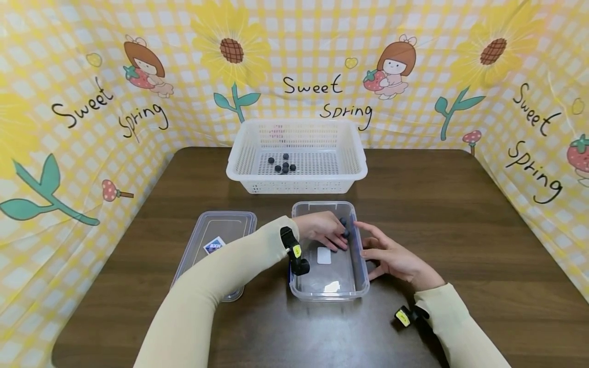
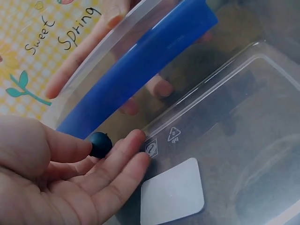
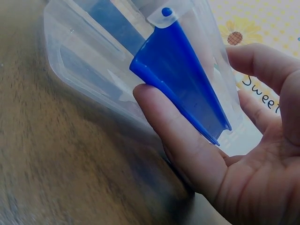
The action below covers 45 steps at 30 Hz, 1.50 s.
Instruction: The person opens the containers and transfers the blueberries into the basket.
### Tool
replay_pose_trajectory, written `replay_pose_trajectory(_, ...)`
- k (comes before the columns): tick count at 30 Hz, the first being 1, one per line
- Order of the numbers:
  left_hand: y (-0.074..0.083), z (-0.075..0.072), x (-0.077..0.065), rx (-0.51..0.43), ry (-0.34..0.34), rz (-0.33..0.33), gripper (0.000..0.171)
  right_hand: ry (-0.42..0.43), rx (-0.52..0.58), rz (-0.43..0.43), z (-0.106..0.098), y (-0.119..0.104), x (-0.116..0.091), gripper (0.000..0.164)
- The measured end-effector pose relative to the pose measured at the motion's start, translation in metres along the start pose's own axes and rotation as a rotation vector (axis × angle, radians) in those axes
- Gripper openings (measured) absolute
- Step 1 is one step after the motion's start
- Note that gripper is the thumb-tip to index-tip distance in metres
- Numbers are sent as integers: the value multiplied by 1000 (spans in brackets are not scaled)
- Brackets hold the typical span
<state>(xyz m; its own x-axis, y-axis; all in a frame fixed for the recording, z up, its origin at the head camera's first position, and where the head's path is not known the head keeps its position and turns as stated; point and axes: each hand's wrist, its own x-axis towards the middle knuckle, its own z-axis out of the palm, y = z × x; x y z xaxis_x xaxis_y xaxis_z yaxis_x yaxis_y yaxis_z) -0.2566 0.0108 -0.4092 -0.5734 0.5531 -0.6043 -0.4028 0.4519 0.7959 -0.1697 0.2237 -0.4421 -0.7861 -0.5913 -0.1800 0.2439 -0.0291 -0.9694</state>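
Observation:
My left hand (image 1: 322, 228) reaches into a clear plastic box (image 1: 322, 295). It pinches a blueberry (image 2: 100, 145) between thumb and fingers, close to the box's right wall. In the head view another blueberry (image 1: 342, 221) shows just beyond those fingers. Outside that wall, my right hand (image 1: 393, 255) rests its spread fingers against the box. In the right wrist view its thumb (image 3: 161, 110) lies along the blue latch (image 3: 180, 75). A white label (image 1: 324, 255) is on the box floor.
A white perforated basket (image 1: 296, 185) with several blueberries (image 1: 285, 167) stands behind the box. To the left, partly under my left sleeve, lies a clear lid (image 1: 232, 221) with a blue-and-white sticker (image 1: 213, 245). A patterned cloth (image 1: 303, 61) surrounds the wooden table (image 1: 437, 204).

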Motion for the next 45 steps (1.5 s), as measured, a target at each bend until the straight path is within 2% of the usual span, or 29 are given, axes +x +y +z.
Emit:
replay_pose_trajectory(6,-2,2,3,-10,-3,11,27,1,1,-6,-1,1,0,66)
replay_pose_trajectory(11,1,-1,-2,-6,-22,34,32,-7,1,-17,-1,1,0,65)
replay_pose_trajectory(19,11,-18,-23,-99,-59,154,34,-9,-1,-17,-1,0,0,65)
replay_pose_trajectory(22,15,-25,-33,-152,-48,193,34,-7,-1,-14,-1,-1,0,66)
replay_pose_trajectory(26,19,-37,-48,-219,-35,292,35,-7,9,-10,0,0,0,66)
replay_pose_trajectory(33,27,-58,-68,-398,68,491,39,-5,13,-19,0,0,0,66)
replay_pose_trajectory(38,30,-69,-73,-521,141,609,37,-6,12,-24,0,0,0,66)
replay_pose_trajectory(41,33,-78,-73,-626,220,659,35,-4,7,-27,0,1,0,65)
replay_pose_trajectory(45,38,-92,-66,-775,357,729,38,-2,5,-25,0,1,0,65)
